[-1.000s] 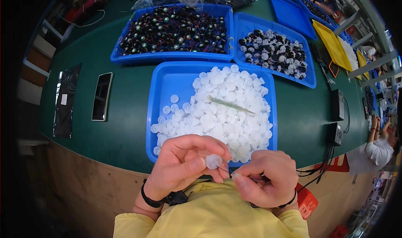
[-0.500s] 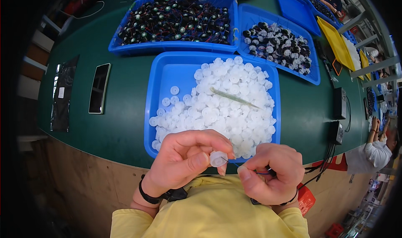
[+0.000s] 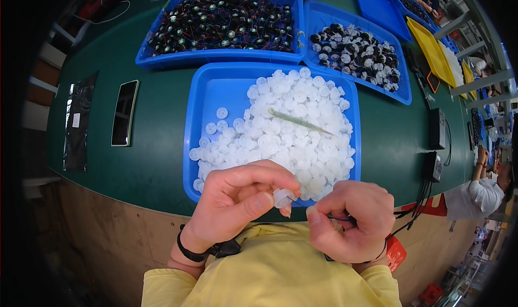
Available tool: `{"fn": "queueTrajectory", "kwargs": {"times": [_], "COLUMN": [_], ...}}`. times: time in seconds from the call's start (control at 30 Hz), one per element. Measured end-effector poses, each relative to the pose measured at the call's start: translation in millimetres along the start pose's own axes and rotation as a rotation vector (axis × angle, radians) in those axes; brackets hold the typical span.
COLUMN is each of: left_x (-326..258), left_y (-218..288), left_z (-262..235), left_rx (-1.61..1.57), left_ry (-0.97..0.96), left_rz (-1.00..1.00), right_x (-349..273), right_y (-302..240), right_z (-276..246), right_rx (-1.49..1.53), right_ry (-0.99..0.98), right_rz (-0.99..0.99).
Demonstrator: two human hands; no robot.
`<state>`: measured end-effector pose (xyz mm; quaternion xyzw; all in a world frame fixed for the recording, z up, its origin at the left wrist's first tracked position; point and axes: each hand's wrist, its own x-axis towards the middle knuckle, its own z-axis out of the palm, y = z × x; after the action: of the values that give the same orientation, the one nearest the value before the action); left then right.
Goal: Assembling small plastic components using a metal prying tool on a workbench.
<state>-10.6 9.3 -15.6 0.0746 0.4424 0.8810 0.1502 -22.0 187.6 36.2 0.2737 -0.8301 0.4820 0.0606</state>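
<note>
At the near edge of the blue tray (image 3: 221,91) of white caps (image 3: 270,144), I have the left hand (image 3: 232,201) pinched closed, thumb against fingers, around one translucent cap (image 3: 282,198), while my right hand (image 3: 353,218), by the tray's near right corner, is closed on thin dark wires (image 3: 339,218) running toward that cap; how far they enter it I cannot tell. Left of the tray lies a phone (image 3: 124,113), and beyond its far edge stands a blue bin (image 3: 221,57) of black wired parts (image 3: 226,23).

Soft light is whitening my plastic pieces (image 3: 291,145), while the table (image 3: 159,161) is curving toward darkness at nine o'clock.
</note>
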Motion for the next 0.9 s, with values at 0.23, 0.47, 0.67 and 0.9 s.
{"fn": "queueTrajectory", "kwargs": {"times": [0.23, 0.47, 0.67, 0.9], "left_x": [-1, -1, -1, -6], "left_y": [0, 2, 1, 1], "left_z": [-3, -1, -13, -38], "left_rx": [0.092, 0.05, -0.011, -0.108], "left_ry": [0.02, 0.019, -0.044, 0.148], "left_rz": [0.0, 0.006, -0.021, 0.043], "right_x": [-1, 1, 1, 14], "right_y": [0, 2, 0, 53], "right_z": [4, 6, 5, 3], "right_rx": [-0.07, -0.163, -0.133, -0.253], "right_ry": [0.029, 0.044, 0.035, 0.14], "right_rz": [-0.069, -0.159, -0.076, 0.053]}}
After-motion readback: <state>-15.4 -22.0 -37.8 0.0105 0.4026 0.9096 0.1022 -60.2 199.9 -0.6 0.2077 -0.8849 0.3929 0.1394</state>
